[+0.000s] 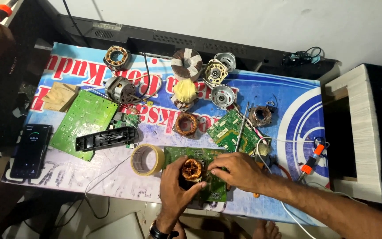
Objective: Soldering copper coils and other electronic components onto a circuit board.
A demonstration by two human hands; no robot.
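Observation:
My left hand (pixel 176 188) grips the near edge of a green circuit board (pixel 186 154) at the table's front, its thumb beside a copper-wound toroid coil (pixel 192 169) on the board. My right hand (pixel 235 170) rests on the same board just right of the coil, fingers pinched down on a small part that I cannot make out. A thin metal rod (pixel 242 124) slants up from behind my right hand.
A tape roll (pixel 147 159) lies left of the board. Further left are a black plastic bar (pixel 106 138), a large green board (pixel 83 121) and a phone (pixel 31 150). Motors and copper stators crowd the back. An orange-handled soldering iron (pixel 311 161) lies right.

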